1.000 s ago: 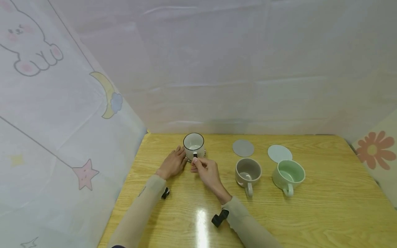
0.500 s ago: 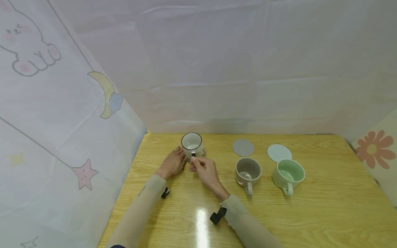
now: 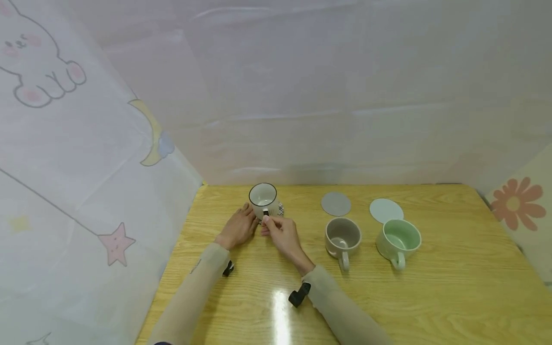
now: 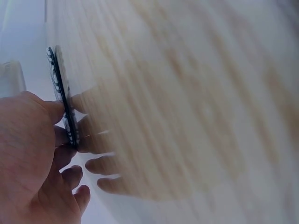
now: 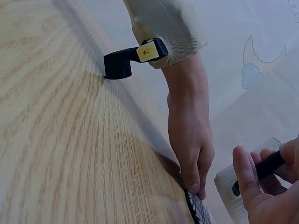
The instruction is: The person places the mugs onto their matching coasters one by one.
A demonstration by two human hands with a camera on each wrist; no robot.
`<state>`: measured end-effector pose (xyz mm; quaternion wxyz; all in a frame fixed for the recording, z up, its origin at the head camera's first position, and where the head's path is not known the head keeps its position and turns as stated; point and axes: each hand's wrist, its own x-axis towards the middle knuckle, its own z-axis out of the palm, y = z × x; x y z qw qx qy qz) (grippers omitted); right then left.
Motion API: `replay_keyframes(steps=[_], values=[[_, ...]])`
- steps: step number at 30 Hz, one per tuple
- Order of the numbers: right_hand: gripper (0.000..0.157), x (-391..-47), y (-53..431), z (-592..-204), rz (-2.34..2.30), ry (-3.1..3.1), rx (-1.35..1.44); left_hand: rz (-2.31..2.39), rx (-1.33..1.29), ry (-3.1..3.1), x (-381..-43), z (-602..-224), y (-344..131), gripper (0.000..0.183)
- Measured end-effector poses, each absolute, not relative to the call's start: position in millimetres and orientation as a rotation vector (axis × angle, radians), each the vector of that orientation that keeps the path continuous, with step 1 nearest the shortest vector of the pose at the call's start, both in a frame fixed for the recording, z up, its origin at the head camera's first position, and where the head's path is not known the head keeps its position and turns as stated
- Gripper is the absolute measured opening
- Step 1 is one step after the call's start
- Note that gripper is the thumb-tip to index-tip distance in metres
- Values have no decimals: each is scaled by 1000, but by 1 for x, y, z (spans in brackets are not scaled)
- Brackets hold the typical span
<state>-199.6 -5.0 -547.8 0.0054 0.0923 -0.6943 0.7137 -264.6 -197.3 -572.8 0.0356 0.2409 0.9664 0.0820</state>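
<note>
My right hand pinches the dark handle of a white mug with a black rim. The mug hangs tilted over a black-and-white patterned coaster, and a gap shows between them in the left wrist view. My left hand is low at the coaster's left side. Its thumb and forefinger hold the edge of the coaster, which lies on the table, while its other fingers spread beside it. Most of the coaster is hidden by the mug in the head view.
To the right stand a grey-brown mug and a green mug, handles toward me. Behind them lie a grey round coaster and a pale blue one. A sheet hangs along the wooden table's far edge.
The right hand has moved the white mug slightly left and up, so more of the patterned coaster shows at its right. The left hand has hardly moved.
</note>
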Motion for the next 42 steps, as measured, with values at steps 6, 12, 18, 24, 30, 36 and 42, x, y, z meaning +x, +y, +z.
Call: replay_keyframes(steps=[6, 12, 18, 24, 30, 36, 42], values=[[36, -202, -12, -554, 2282, -2159, 292, 252, 727, 2970, -263, -577, -199, 54], [36, -203, -16, -554, 2320, -2147, 251, 235, 733, 2990, -263, -578, -200, 53], [34, -205, -16, -556, 2288, -2146, 232, 245, 737, 2997, -264, -578, -199, 52], [34, -208, -14, -561, 2249, -2168, 222, 226, 727, 2970, -264, -576, -198, 54], [40, -210, -11, -564, 2261, -2203, 245, 242, 740, 2982, -264, -578, -198, 54], [41, -214, -9, -566, 2266, -2226, 242, 221, 732, 2978, -265, -577, -198, 53], [42, -217, -9, -565, 2292, -2213, 244, 211, 725, 2973, -266, -572, -198, 53]])
